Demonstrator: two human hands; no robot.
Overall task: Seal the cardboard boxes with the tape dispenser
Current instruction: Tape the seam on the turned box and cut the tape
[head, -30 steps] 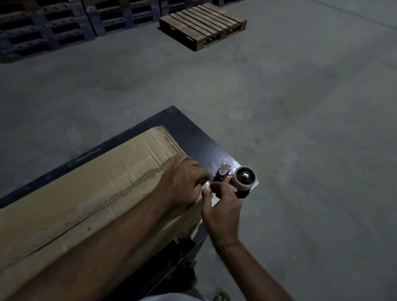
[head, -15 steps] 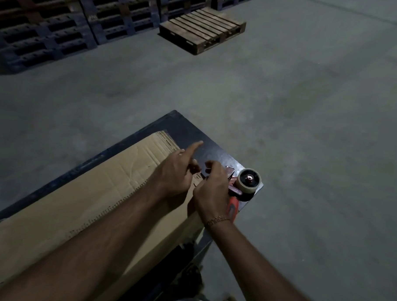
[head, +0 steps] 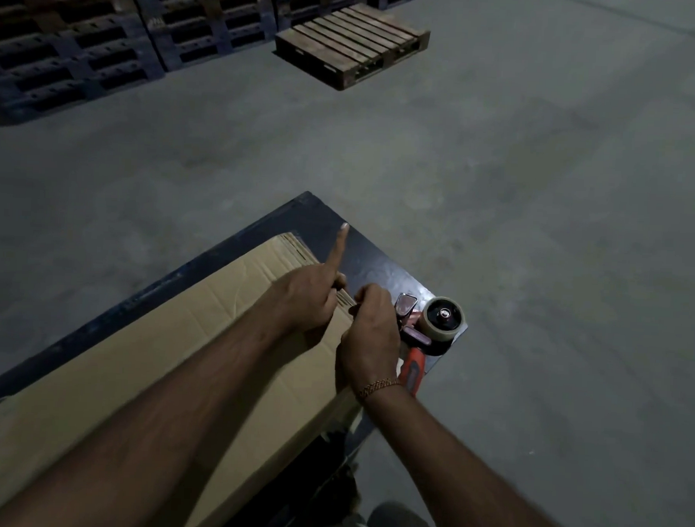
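A flattened brown cardboard box (head: 173,375) lies along a dark table (head: 378,260). My left hand (head: 312,297) rests on the box's right end with the index finger stretched out and the other fingers curled; it holds nothing. My right hand (head: 370,336) is just to its right, fingers pinched together at the box's end edge; what they pinch is hidden. The tape dispenser (head: 413,369), with a red handle, lies on the table's right corner beside my right wrist. Its tape roll (head: 443,319) faces up.
Bare concrete floor (head: 538,232) surrounds the table. A wooden pallet (head: 351,44) sits on the floor far ahead. Stacks of dark pallets (head: 89,33) line the far left. The table's corner edge is close to the dispenser.
My right hand has moved left from the dispenser's front to the box's end edge. My left index finger has lifted and now points outward. The dispenser has stayed on the table corner.
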